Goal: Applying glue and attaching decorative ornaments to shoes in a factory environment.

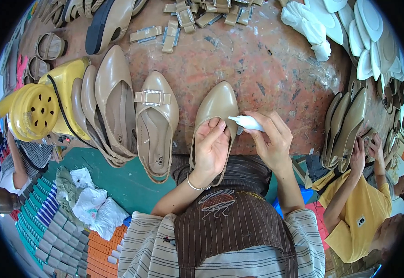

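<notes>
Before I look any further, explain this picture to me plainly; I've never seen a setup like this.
There is no robot here, only a person's two bare hands. The single picture comes from a wide fisheye camera on the person's head, looking down, so edges look bent. The right hand holds a small white bottle, its nozzle pointing at a tan shoe. The left hand is at that shoe's opening; its exact grip is unclear. On the worktable lie a shoe with a buckled bow, loose bows and a yellow device. At right, a co-worker in a yellow shirt sits nearby.
</notes>
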`<state>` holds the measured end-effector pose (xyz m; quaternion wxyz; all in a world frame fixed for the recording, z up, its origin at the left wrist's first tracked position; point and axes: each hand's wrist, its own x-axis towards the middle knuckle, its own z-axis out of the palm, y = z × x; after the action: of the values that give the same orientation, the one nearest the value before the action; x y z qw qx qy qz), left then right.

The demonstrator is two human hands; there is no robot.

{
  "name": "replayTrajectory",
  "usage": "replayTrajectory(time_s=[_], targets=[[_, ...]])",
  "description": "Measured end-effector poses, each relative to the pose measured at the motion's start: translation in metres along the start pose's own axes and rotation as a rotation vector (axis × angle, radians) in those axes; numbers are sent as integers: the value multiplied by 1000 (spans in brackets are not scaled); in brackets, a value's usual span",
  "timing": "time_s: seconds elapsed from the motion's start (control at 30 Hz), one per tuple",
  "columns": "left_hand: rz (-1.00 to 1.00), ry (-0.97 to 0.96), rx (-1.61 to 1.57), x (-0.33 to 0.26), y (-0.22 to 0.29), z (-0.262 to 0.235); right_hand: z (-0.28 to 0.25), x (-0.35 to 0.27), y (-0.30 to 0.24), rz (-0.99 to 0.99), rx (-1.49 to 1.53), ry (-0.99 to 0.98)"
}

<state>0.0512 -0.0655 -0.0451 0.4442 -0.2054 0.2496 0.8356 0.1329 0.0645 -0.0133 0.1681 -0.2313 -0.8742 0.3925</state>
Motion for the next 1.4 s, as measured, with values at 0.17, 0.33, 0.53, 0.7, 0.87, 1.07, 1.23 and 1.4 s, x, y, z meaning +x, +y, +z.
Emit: replayTrajectory(time_s=[0.17, 0.33, 0.53, 0.7, 0.87, 1.07, 1.23, 1.4], targets=[[73, 7, 130, 3, -5, 4, -1, 0, -1, -16, -49, -43], [93, -7, 171, 3, -7, 2, -2, 4, -7, -2, -123, -112], [112, 53, 187, 2, -9, 5, 1, 8, -9, 3, -140, -135], [118, -47, 173, 3, -9, 1, 0, 11, -11, -3, -154, -152], [100, 82, 219, 3, -7, 11, 0, 13, -12, 7, -174, -161], [103, 103, 233, 2, -6, 15, -2, 17, -15, -6, -191, -183], [89, 99, 239, 3, -7, 13, -2, 19, -18, 4, -198, -164], [91, 79, 240, 3, -6, 13, -4, 20, -20, 2, -219, -202]])
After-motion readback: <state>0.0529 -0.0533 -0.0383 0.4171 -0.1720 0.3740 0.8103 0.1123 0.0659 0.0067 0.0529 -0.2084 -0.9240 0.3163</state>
